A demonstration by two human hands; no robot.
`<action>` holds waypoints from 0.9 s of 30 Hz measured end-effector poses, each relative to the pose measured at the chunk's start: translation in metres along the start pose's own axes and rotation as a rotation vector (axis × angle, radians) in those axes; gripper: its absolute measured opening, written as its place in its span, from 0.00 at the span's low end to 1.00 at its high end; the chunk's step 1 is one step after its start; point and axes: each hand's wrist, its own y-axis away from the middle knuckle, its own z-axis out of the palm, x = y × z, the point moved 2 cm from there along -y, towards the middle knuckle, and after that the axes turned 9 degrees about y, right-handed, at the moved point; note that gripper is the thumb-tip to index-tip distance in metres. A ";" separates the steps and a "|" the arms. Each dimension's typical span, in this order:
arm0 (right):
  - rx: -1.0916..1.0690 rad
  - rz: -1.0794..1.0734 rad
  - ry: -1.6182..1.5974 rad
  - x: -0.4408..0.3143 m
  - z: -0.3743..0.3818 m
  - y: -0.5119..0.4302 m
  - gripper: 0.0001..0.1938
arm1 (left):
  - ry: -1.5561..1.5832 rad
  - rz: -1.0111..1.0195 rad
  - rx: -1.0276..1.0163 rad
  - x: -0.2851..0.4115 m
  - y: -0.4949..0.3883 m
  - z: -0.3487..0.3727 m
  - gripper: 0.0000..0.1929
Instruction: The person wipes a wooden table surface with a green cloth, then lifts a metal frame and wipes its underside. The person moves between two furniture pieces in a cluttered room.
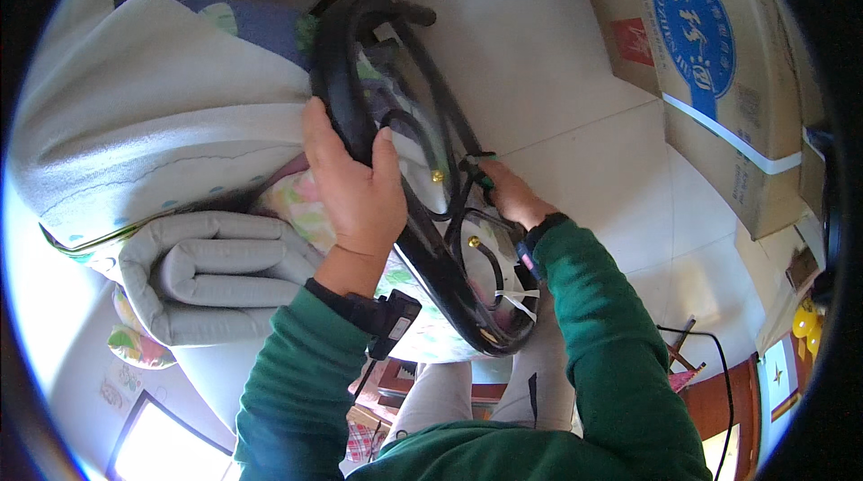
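A black tubular frame [445,272] with curled scroll bars and gold-coloured ball tips stands in front of me at a slant. Its thick outer tube bends round at the top and bottom, and a white tie hangs at the lower bend. My left hand [357,191] wraps the thick tube, thumb on one side and fingers on the other. On the frame's far side, my right hand [516,194] grips a dark joint near a thin bar, where a bit of green shows. Its fingertips are partly hidden. Floral fabric [296,201] lies behind and beneath the frame.
To the left are a rolled grey pad [222,272] and a pale blanket [189,90]. A strapped cardboard box [762,76] bearing printing stands on the tiled floor [580,90] at right. A black cable [725,373] loops down at lower right.
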 end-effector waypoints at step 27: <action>0.043 0.341 -0.926 0.003 -0.074 0.075 0.18 | -0.026 0.039 0.046 0.002 -0.004 0.001 0.33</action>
